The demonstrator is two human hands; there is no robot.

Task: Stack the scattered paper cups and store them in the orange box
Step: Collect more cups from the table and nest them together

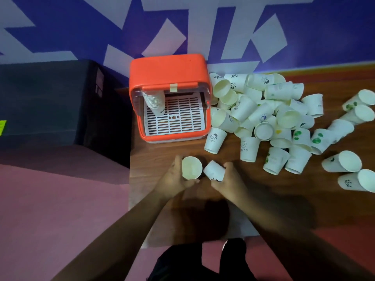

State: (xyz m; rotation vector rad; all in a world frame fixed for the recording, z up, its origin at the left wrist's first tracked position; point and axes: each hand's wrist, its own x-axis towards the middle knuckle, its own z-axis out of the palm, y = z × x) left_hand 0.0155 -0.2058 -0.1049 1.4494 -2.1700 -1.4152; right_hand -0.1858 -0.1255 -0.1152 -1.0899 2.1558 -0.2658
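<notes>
My left hand (176, 177) grips an upright white paper cup (191, 167), its open mouth facing up. Just to its right, my right hand (228, 179) holds a second paper cup (214, 170) tilted on its side, its base pointing toward the first cup. The two cups sit close together, apart by a small gap. Behind them stands the orange box (168, 74), lid raised, with a stack of cups (155, 102) leaning in its left back corner on a white slotted tray (178, 120). A heap of scattered paper cups (259, 114) covers the table to the right.
The wooden table (182, 147) ends at its left edge beside the box. A dark cabinet (50, 102) stands to the left. More loose cups (349, 163) lie at the far right. A blue and white wall rises behind. My legs show below the table's front edge.
</notes>
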